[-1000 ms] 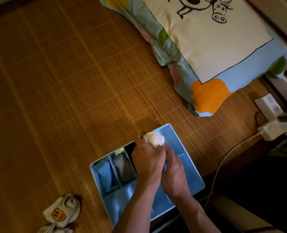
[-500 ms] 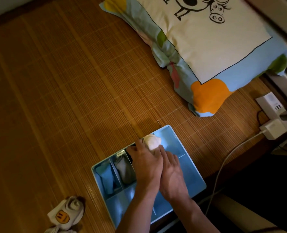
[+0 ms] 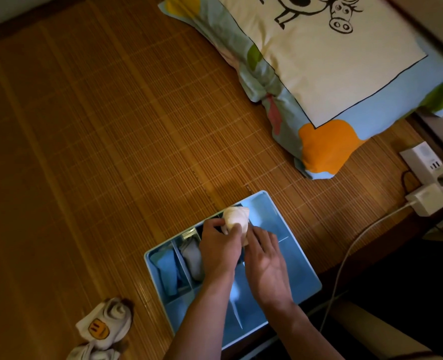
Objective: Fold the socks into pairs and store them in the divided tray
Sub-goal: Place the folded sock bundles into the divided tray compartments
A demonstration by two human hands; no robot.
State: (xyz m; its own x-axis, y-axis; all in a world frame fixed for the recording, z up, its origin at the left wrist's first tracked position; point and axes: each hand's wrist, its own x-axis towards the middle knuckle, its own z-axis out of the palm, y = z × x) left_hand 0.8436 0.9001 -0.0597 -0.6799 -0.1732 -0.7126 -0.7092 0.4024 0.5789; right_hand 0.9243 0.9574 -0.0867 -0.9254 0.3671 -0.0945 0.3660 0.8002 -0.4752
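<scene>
We see the rolled white sock pair (image 3: 237,219) at the far edge of the divided tray (image 3: 307,268), over the third narrow slot from the left in the far row. We cannot tell whether it rests on the slot's bottom. The left hand (image 3: 219,252) reaches in from the near side, back of the hand up, with its fingers and thumb curled round the near end of the roll, grasping it. The right hand (image 3: 267,261) lies just beside it, fingers fairly straight and laid against the roll's right side, clasping nothing.

In the light blue tray, the leftmost far slot holds a folded blue sock pair (image 3: 167,274), and the next slot holds a grey sock pair (image 3: 193,258). The tray stands on a bamboo mat (image 3: 111,152).

Near left on the mat, well apart from the tray, lie loose white socks with an orange face (image 3: 103,326). Far right is a cow-print pillow (image 3: 332,74), and at the right edge a white power strip (image 3: 420,158) with a cable (image 3: 358,242).
</scene>
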